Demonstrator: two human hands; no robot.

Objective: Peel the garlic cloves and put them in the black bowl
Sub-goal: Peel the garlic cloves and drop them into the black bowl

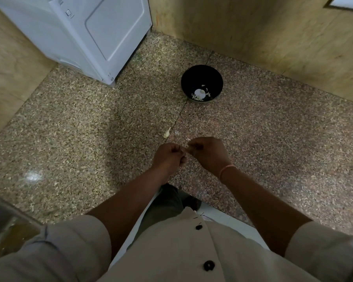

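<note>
**Garlic clove being peeled.** It is held above the near part of the counter, between the two hands, and is all but hidden by them. How much skin remains cannot be told. The left hand (168,157) and right hand (206,153) meet fingertip to fingertip, fingers curled, pinching the clove from either side. A loose garlic piece (167,133) and peel scraps (176,132) lie on the speckled counter (69,129) just beyond the hands. The black bowl (192,78) stands well apart, towards the back wall, and holds pale pieces (200,92).

**Probable hazards:**
- A slippery clove may shoot out of so tight a pinch and drop over the near edge.
- The long carry to the bowl invites a fumble.
- Papery skin clinging to the fingers may fall in with the clove.

A white appliance (80,33) stands at back left.
</note>
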